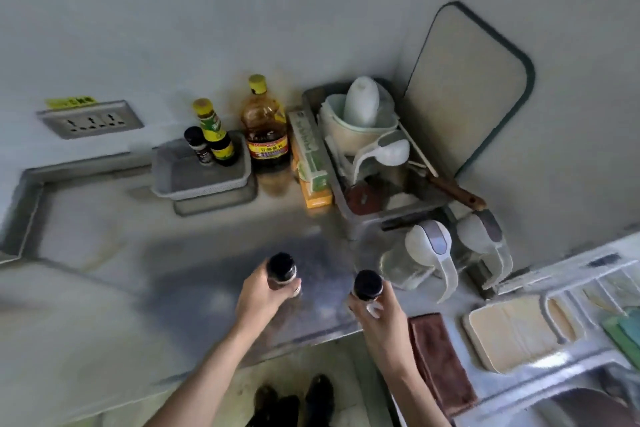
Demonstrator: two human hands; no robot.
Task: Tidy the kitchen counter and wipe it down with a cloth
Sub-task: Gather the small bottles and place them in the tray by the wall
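Note:
My left hand [263, 298] grips a small dark-capped spice jar [281, 270] above the steel counter [194, 284]. My right hand [384, 315] grips a second small dark-capped jar [367, 285] just to its right. A brown cloth [440, 360] lies folded over the counter's front edge, right of my right wrist. At the back, a grey tray [204, 180] holds a small dark jar [199, 146] and a yellow-capped sauce bottle [214, 132].
A large oil bottle [265, 128] and a yellow-green box [310, 159] stand beside the tray. A grey bin [360, 215] holds a bowl, ladle and knife. Two white dispensers [429, 256] stand right. A cutting board [467, 87] leans on the wall. A sink rack [519, 329] is far right.

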